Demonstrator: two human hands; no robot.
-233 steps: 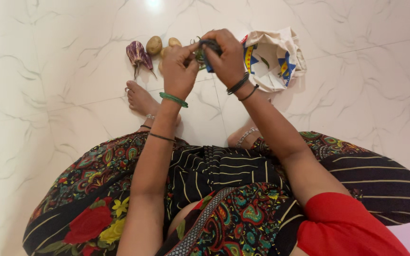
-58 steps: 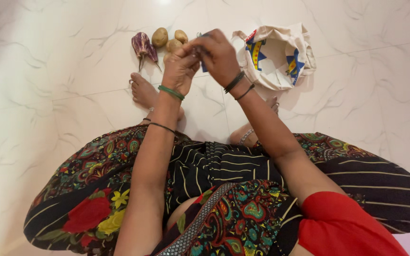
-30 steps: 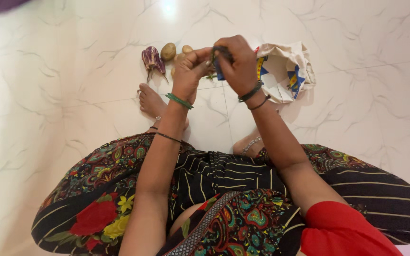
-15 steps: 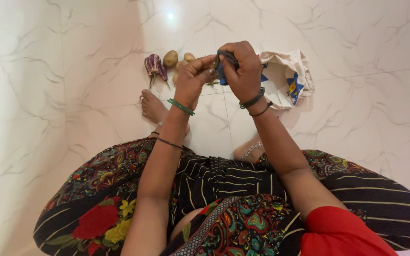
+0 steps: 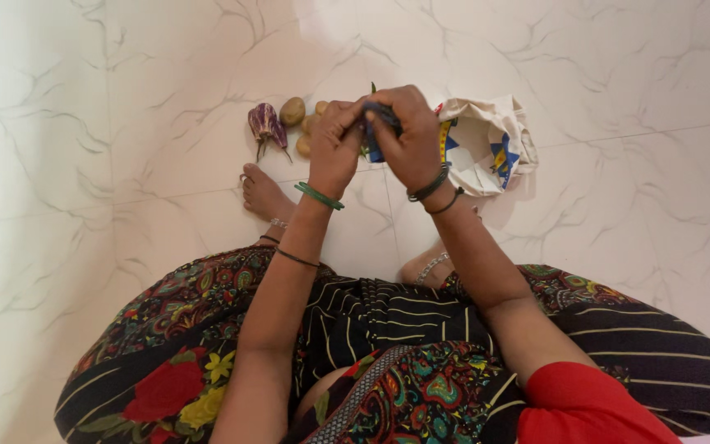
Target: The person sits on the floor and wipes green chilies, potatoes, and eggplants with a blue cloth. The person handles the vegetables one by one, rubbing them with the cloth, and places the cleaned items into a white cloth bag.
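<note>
I look down at both hands raised over a white marble floor. My left hand (image 5: 334, 144) and my right hand (image 5: 408, 136) meet around a small dark blue bundle (image 5: 374, 131). Green sprigs stick out of the bundle at the top. Both hands pinch it with closed fingers. The bundle is mostly hidden by my fingers. A green bangle sits on my left wrist and dark bangles on the right.
On the floor beyond my hands lie a striped purple eggplant (image 5: 265, 123) and several potatoes (image 5: 293, 110). A cream cloth bag (image 5: 486, 140) with blue and yellow print lies open at the right. My bare left foot (image 5: 263, 193) rests below the vegetables.
My hands have drawn closer together around the blue bundle and sit slightly lower in view. The camera has shifted a little; the vegetables and bag lie where they were.
</note>
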